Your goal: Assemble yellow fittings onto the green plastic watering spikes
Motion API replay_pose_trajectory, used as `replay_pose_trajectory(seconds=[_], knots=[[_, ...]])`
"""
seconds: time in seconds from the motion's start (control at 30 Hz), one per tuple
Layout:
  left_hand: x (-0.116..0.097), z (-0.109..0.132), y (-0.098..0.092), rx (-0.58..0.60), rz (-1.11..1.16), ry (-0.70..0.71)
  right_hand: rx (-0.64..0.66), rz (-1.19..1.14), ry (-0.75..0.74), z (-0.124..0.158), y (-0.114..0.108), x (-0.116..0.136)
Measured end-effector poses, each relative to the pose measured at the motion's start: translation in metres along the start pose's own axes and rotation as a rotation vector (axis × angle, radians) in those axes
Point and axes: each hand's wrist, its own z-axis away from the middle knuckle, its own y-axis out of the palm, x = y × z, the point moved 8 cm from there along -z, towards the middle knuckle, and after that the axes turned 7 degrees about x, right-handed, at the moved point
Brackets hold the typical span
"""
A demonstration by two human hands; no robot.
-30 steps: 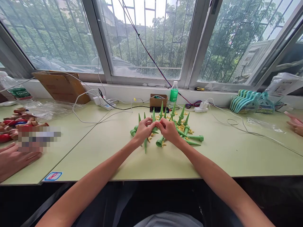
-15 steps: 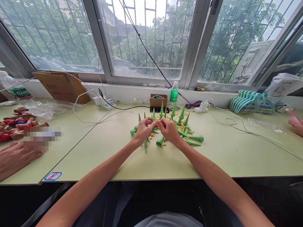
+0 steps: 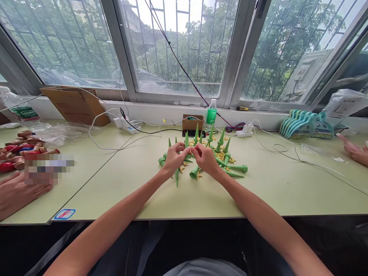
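Observation:
My left hand (image 3: 174,157) and my right hand (image 3: 206,158) meet at the fingertips above the table, both closed in a pinch. Whatever they pinch is too small and too covered by fingers to name. Around them are several green plastic cone spikes. Some stand upright on their caps, such as a spike (image 3: 220,140) right of my right hand; others lie flat, such as a spike (image 3: 234,168) at the right and one (image 3: 176,177) below my left hand. Small yellow plastic fittings (image 3: 220,155) lie heaped among the spikes, partly behind my right hand.
A small cardboard box (image 3: 192,123), a phone (image 3: 187,133) and a green-labelled bottle (image 3: 211,112) stand or lie behind the spikes. Power strips (image 3: 128,125) and loose cables run along the back. Co-workers' hands (image 3: 23,195) show at left and right. Teal hangers (image 3: 297,123) are at right.
My two hands stay pinched together in almost the same place. At the right edge, a co-worker's hand has shifted slightly left, and a small pale scrap now shows beside it.

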Motion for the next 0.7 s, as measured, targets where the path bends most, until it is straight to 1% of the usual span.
replay_pose_trajectory(seconds=[0.23, 0.4, 0.53, 0.7], knots=[[-0.0021, -0.0001, -0.0001, 0.001, -0.061, 0.045, -0.017, 0.021, -0.003, -0.0013, -0.0004, -0.0018], [-0.0020, 0.0001, 0.0004, 0.004, -0.077, 0.044, -0.013, 0.037, 0.009, -0.0017, -0.0003, -0.0044], [-0.0037, -0.0004, -0.0018, -0.026, -0.074, 0.042, -0.015, 0.038, 0.004, -0.0014, -0.0006, -0.0029], [-0.0048, -0.0011, -0.0054, -0.069, -0.055, 0.034, 0.027, 0.014, -0.001, -0.0004, 0.0018, 0.0006]])
